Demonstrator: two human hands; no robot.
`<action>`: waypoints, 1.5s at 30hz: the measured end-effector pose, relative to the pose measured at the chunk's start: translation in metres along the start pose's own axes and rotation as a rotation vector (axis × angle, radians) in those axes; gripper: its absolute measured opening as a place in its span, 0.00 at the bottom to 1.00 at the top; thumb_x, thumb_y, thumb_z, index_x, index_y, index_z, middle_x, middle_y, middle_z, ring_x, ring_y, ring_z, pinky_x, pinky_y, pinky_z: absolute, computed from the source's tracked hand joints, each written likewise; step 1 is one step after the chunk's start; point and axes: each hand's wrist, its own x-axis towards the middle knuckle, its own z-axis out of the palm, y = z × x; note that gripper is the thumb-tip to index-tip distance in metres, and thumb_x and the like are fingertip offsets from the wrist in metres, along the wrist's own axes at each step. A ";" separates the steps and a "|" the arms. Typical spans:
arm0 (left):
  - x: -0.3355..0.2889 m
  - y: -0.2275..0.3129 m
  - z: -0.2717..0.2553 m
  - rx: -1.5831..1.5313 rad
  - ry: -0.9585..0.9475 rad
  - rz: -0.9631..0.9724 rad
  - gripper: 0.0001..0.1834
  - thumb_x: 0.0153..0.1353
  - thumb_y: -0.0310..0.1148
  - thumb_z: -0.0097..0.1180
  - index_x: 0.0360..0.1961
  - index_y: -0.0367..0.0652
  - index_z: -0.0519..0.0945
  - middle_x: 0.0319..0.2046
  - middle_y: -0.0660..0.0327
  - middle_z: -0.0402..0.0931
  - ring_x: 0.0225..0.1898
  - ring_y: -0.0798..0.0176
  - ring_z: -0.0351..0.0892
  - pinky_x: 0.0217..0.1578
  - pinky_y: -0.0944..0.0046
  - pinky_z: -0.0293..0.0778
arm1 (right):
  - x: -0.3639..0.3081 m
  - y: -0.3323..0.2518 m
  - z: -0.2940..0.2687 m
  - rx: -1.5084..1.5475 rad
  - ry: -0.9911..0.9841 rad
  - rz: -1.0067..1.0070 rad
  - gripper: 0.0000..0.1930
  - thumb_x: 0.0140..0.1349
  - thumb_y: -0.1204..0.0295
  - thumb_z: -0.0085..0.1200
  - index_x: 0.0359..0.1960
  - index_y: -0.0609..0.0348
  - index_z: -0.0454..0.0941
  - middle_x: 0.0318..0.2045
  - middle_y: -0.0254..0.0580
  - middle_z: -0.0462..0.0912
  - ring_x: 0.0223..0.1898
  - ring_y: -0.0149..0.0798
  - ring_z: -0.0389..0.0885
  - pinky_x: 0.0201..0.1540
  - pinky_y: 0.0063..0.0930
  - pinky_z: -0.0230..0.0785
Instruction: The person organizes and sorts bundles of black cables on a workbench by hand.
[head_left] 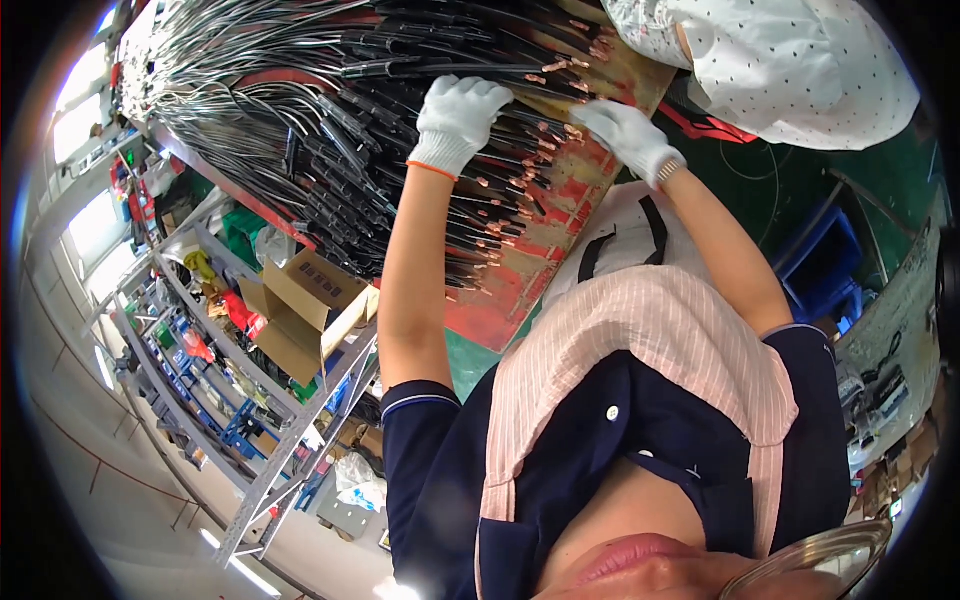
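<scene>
A thick spread of black cables (400, 170) with bare copper ends lies across a worn red and brown board (530, 260). My left hand (455, 120), in a white glove, is curled over a bunch of the cables near their stripped ends. My right hand (625, 135), also in a white glove, reaches from the right and pinches the copper tips (572, 130) at the bundle's edge. The two hands are about a hand's width apart. The cables run away to the upper left, where they turn grey and white (200, 60).
A second person in a white dotted garment (770, 60) stands at the board's far right. Grey metal shelving (290, 440) at the left carries an open cardboard box (300, 310) and coloured parts. A blue bin (825, 270) stands on the green floor at right.
</scene>
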 end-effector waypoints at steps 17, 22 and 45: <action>-0.006 -0.009 0.004 -0.069 0.082 0.110 0.14 0.48 0.29 0.62 0.39 0.53 0.80 0.36 0.68 0.81 0.43 0.61 0.80 0.47 0.57 0.71 | -0.020 -0.015 0.015 0.165 -0.217 0.208 0.25 0.65 0.45 0.52 0.40 0.57 0.79 0.26 0.30 0.78 0.24 0.25 0.70 0.27 0.21 0.63; -0.005 -0.007 -0.005 -0.092 0.079 0.115 0.13 0.45 0.29 0.63 0.35 0.53 0.79 0.33 0.68 0.80 0.40 0.60 0.79 0.45 0.57 0.71 | -0.012 0.015 -0.004 0.295 -0.066 0.177 0.20 0.68 0.51 0.49 0.46 0.55 0.79 0.34 0.36 0.83 0.30 0.27 0.79 0.26 0.22 0.68; 0.024 0.021 -0.005 0.159 -0.303 -0.064 0.19 0.49 0.41 0.66 0.44 0.56 0.81 0.40 0.68 0.80 0.48 0.62 0.76 0.47 0.58 0.68 | 0.006 -0.009 0.032 -0.299 -0.261 0.062 0.18 0.68 0.57 0.45 0.49 0.54 0.78 0.43 0.46 0.84 0.43 0.48 0.81 0.48 0.35 0.72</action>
